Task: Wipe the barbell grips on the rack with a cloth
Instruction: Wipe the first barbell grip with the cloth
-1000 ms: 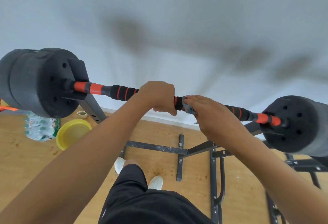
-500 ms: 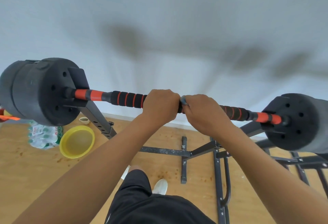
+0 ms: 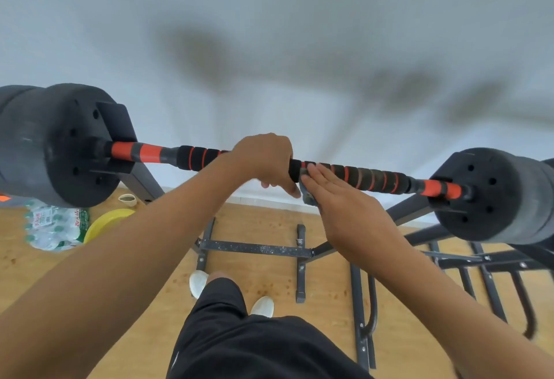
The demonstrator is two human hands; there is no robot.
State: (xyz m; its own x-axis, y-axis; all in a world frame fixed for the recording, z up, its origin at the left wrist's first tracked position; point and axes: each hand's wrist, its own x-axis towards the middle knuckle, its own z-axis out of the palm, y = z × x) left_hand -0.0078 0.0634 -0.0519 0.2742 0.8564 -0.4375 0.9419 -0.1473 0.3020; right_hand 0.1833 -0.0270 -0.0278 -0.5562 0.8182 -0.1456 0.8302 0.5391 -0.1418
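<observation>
Two hands are on the barbell (image 3: pixel 374 179), which lies across the rack (image 3: pixel 141 174) with a black weight plate at each end. The left hand (image 3: pixel 265 159) is clenched round the bar near its middle, fingers curled under the foam. The right hand (image 3: pixel 344 207) sits just beside it, fingers extended and flat, pressing a small grey cloth (image 3: pixel 308 194) against the near side of the right foam grip section (image 3: pixel 368 177); only the cloth's edge shows beneath the palm. The left foam section (image 3: pixel 198 155), black with orange bands, is uncovered between the left hand and the left plate (image 3: pixel 54 144). The right plate (image 3: pixel 491 195) is well apart from both hands. On the wooden floor (image 3: pixel 269 228) below stand the rack's base bars, a yellow bowl (image 3: pixel 105 222), a pack of water bottles (image 3: pixel 54 228) and a small cup (image 3: pixel 127 198).
</observation>
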